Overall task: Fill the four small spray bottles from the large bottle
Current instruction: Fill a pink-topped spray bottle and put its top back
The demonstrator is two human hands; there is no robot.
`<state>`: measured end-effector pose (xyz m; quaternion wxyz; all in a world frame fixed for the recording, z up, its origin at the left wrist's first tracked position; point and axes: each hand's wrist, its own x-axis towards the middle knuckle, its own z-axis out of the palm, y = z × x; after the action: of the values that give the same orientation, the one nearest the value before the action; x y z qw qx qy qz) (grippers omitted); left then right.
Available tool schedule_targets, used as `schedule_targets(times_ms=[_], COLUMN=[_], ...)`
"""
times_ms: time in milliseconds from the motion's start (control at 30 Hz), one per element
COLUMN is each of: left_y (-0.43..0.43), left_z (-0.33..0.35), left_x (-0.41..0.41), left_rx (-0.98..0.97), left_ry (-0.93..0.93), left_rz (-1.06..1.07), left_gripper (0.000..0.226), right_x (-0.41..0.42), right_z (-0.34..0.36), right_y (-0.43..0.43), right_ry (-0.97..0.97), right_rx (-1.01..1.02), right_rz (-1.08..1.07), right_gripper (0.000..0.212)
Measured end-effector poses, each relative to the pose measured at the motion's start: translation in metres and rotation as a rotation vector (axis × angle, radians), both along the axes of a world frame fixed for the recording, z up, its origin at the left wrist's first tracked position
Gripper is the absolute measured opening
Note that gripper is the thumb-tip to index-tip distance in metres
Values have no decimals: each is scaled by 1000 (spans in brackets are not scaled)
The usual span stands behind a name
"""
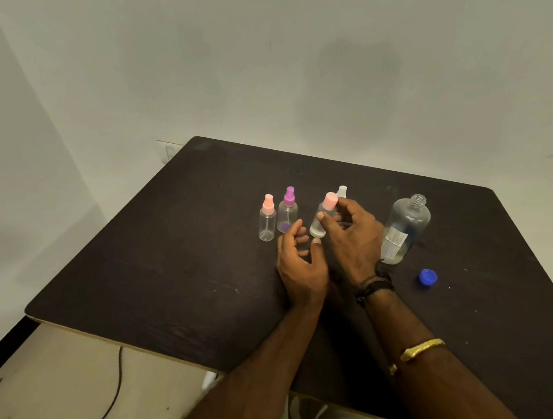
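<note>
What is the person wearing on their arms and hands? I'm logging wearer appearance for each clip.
Both forearms are bare, with no sleeves or gloves in view. The left hand and its wrist carry nothing. At the wrist of the right hand sits a dark band that looks like cord or beads. Farther up that forearm is a gold bangle with an open, curved shape.

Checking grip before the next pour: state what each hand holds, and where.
Right hand grips a pink-capped spray bottle around its upper body. Left hand holds nothing.
</note>
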<state>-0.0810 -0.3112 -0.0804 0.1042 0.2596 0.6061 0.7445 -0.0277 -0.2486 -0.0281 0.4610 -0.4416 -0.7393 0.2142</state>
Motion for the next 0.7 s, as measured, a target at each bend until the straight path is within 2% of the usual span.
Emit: schedule_targets(times_ms=[700], left_y=[11], left_z=[-11], left_x=[-4], left_rx=[61], left_ry=[-10], left_rz=[100], left_gripper=[37], right_x=[-37], right_z=[-8], right_y=[16], right_ry=[-198], right_rx=[-103], right_rz=[-57], right_gripper=[37])
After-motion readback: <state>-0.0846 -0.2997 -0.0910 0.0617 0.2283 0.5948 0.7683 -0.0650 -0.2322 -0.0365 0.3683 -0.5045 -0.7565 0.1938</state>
